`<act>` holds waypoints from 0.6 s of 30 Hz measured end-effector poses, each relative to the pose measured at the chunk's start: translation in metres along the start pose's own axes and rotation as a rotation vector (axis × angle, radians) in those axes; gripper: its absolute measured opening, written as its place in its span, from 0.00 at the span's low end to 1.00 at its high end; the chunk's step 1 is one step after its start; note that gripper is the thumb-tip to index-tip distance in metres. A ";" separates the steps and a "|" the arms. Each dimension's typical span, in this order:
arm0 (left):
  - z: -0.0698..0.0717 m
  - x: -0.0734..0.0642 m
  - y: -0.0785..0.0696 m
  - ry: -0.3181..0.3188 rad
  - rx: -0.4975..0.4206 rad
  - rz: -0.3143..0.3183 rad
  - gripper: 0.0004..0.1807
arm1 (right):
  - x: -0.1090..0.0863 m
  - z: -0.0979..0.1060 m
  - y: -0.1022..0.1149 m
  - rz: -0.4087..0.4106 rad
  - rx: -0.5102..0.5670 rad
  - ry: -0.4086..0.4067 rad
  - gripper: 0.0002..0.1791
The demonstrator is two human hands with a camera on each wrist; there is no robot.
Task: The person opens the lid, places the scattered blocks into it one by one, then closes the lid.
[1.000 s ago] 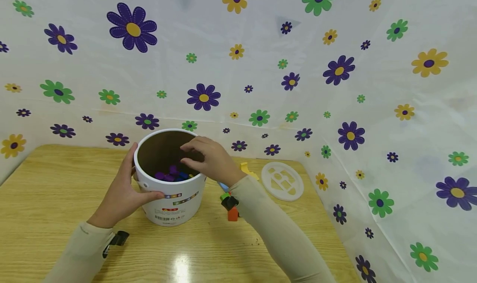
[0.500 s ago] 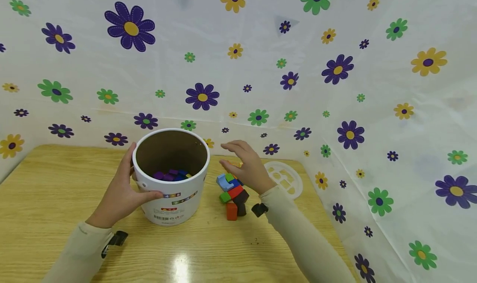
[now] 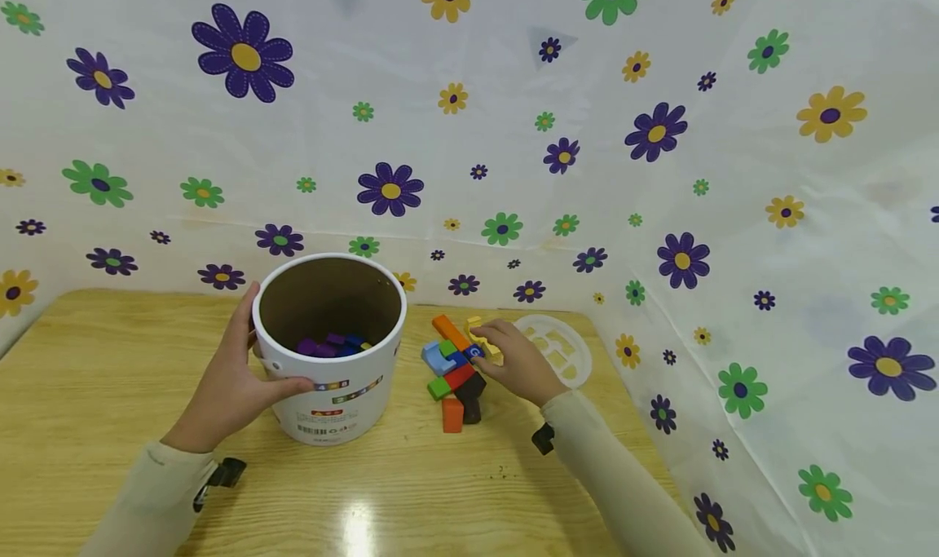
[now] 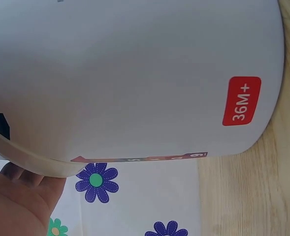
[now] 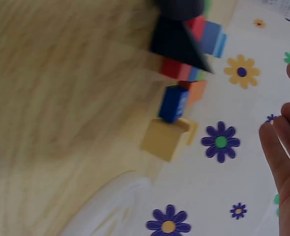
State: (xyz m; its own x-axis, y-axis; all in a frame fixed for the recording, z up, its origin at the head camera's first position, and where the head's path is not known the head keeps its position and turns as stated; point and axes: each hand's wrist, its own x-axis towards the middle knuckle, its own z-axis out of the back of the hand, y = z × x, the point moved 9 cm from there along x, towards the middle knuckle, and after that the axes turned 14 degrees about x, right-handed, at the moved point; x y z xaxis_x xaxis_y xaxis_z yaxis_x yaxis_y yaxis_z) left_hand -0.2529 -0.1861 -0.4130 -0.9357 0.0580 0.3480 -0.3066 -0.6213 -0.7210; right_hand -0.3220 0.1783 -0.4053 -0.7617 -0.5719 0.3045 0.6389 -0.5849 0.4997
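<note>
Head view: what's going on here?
A person's left hand holds the white bucket, which stands on the table with some blocks inside. The right hand is at the loose blocks beside it, with no block visibly gripped. A white cut-out disc lies beyond that hand.

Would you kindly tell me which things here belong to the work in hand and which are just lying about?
Seemingly in use: white bucket, held at its side; blocks inside it; loose blocks beside it.
Apparently just lying about: white cut-out disc; dark specks.
</note>
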 end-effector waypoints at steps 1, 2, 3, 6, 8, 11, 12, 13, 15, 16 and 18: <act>0.000 0.000 0.000 0.000 -0.001 0.000 0.75 | -0.003 -0.004 -0.006 -0.019 0.003 0.019 0.24; 0.000 0.000 0.001 -0.001 -0.001 0.001 0.75 | -0.006 -0.008 -0.011 -0.037 0.010 0.037 0.24; -0.001 0.000 0.001 -0.001 -0.002 0.001 0.75 | -0.008 -0.012 -0.015 -0.052 0.022 0.057 0.24; -0.001 0.000 0.001 -0.002 -0.007 -0.003 0.75 | -0.015 -0.023 -0.026 -0.092 0.028 0.123 0.26; -0.001 0.000 0.001 -0.004 -0.011 -0.006 0.75 | -0.020 -0.030 -0.033 -0.121 0.009 0.165 0.27; -0.002 -0.001 0.001 -0.004 -0.019 -0.009 0.75 | -0.024 -0.037 -0.039 -0.153 -0.015 0.207 0.26; -0.002 -0.001 0.000 -0.005 -0.020 -0.010 0.76 | -0.025 -0.039 -0.040 -0.160 -0.022 0.214 0.26; -0.002 -0.001 0.000 -0.005 -0.021 -0.009 0.76 | -0.026 -0.040 -0.042 -0.165 -0.024 0.219 0.25; -0.002 -0.001 0.001 -0.005 -0.021 -0.008 0.76 | -0.026 -0.041 -0.043 -0.167 -0.027 0.222 0.23; -0.002 -0.001 0.001 -0.004 -0.021 -0.007 0.76 | -0.026 -0.041 -0.043 -0.167 -0.029 0.223 0.23; -0.002 -0.001 0.001 -0.005 -0.020 -0.006 0.76 | -0.027 -0.042 -0.044 -0.164 -0.033 0.226 0.22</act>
State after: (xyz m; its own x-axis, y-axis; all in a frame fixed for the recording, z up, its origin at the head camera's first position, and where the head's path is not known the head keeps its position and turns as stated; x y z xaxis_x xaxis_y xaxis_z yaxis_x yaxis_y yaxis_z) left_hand -0.2521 -0.1850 -0.4151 -0.9328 0.0574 0.3557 -0.3158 -0.6054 -0.7306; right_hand -0.3254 0.1957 -0.4695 -0.8143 -0.5796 0.0313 0.5151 -0.6966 0.4995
